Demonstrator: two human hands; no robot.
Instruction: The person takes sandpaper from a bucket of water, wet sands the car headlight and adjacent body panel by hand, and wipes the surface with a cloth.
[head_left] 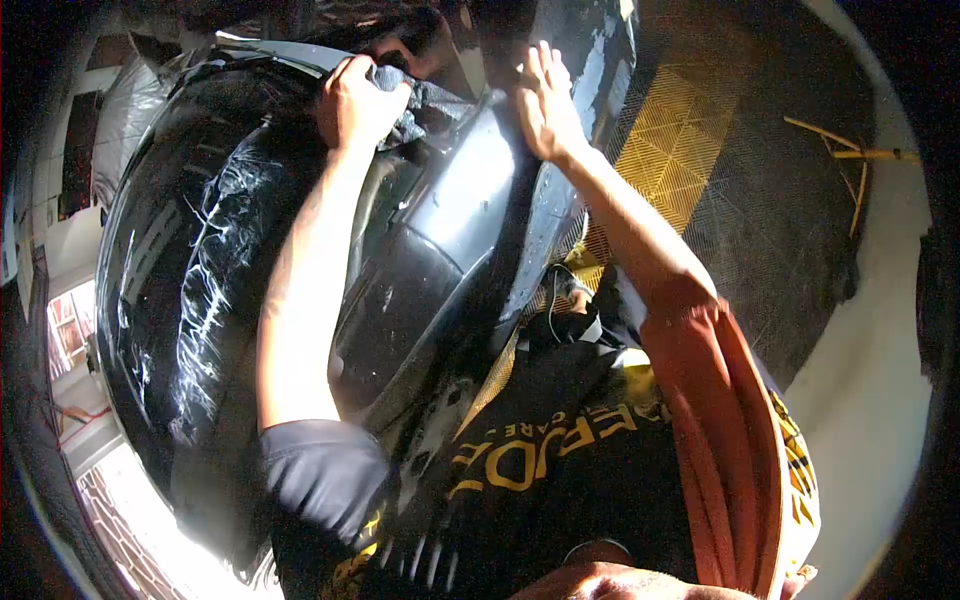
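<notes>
Bunched in my left hand [360, 105] is a dark grey cloth [408, 115], its loose end lying toward the light-coloured edge of the black car body. My fingers are curled around it. My right hand [545, 105] lies stretched out, palm down, along the side of a glossy dark car panel [470, 185], and I see nothing in it. Between my arms runs a lower trim section [425, 245] with a strong glare and small drops or specks. Beneath my left arm, the large black car surface [225, 250] carries bright streaky reflections.
Yellow and dark ribbed floor tiles [665, 130] lie right of the car. A yellow stand leg [862, 155] rests on the floor farther right. My black shirt [560, 490] with gold lettering fills the bottom. A bright window [70, 325] is at left.
</notes>
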